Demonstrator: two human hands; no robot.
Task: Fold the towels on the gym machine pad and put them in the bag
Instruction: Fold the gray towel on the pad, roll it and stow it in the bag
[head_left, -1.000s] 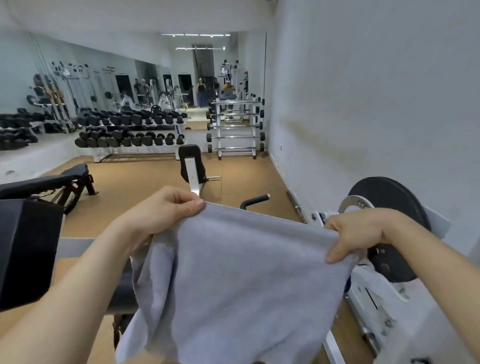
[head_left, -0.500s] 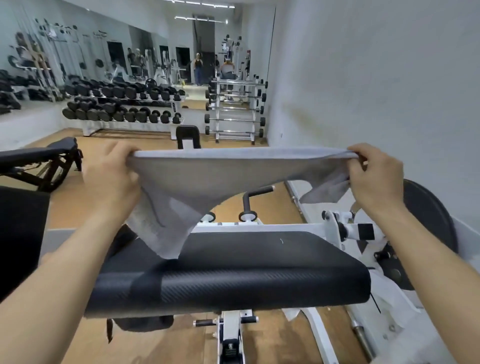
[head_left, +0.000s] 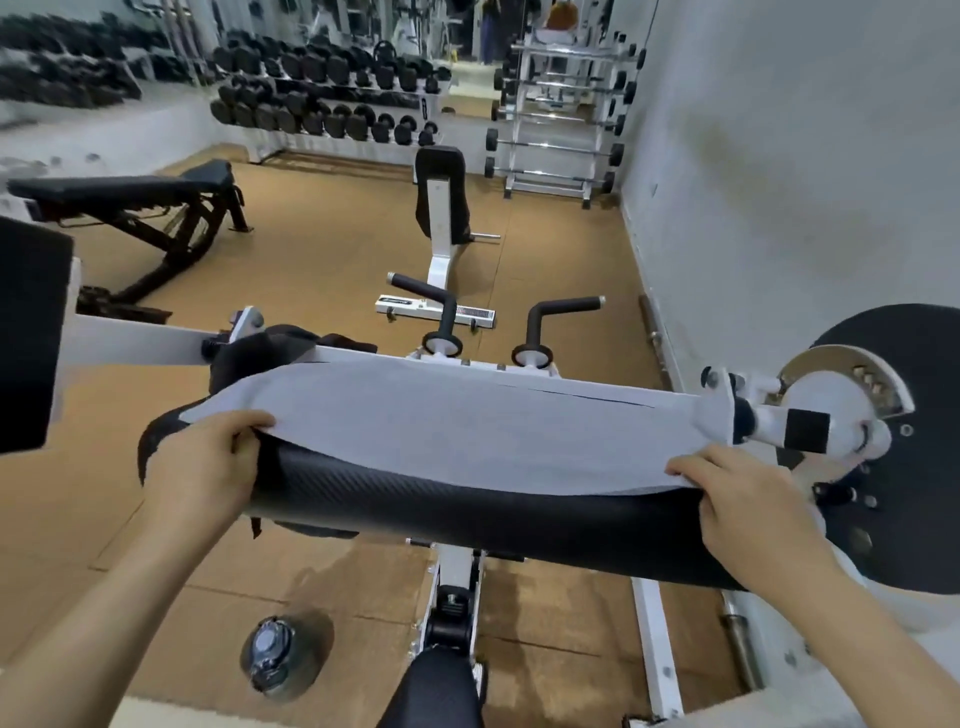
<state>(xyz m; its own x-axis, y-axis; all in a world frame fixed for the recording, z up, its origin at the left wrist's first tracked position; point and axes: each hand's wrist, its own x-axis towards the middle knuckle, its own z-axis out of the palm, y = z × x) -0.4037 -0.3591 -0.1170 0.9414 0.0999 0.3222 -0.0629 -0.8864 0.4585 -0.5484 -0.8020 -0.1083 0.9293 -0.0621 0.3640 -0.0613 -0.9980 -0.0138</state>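
One pale grey towel (head_left: 467, 421), soft and matte, lies spread in a long flat band across the top of the machine's pad (head_left: 467, 514) - a thick black roll whose front face has a fine woven, carbon-like grain. The left hand (head_left: 208, 467) grips the towel's near-left corner with its fingers curled over the edge; the right hand (head_left: 748, 499) pinches the near-right corner the same way, the cloth bunched slightly under its fingers. The towel's far edge runs along the white metal frame, and its right end reaches the frame's bolt. At the pad's left end a dark fabric shape (head_left: 260, 353) sits partly under the towel - whether it is a bag cannot be told. Two black-gripped handles (head_left: 561, 312) rise beyond the pad. A round black weight plate (head_left: 904, 519) is cut off at the right edge. One dark, blurred bottle (head_left: 275, 654) stands on the tan floor below, seen from above.
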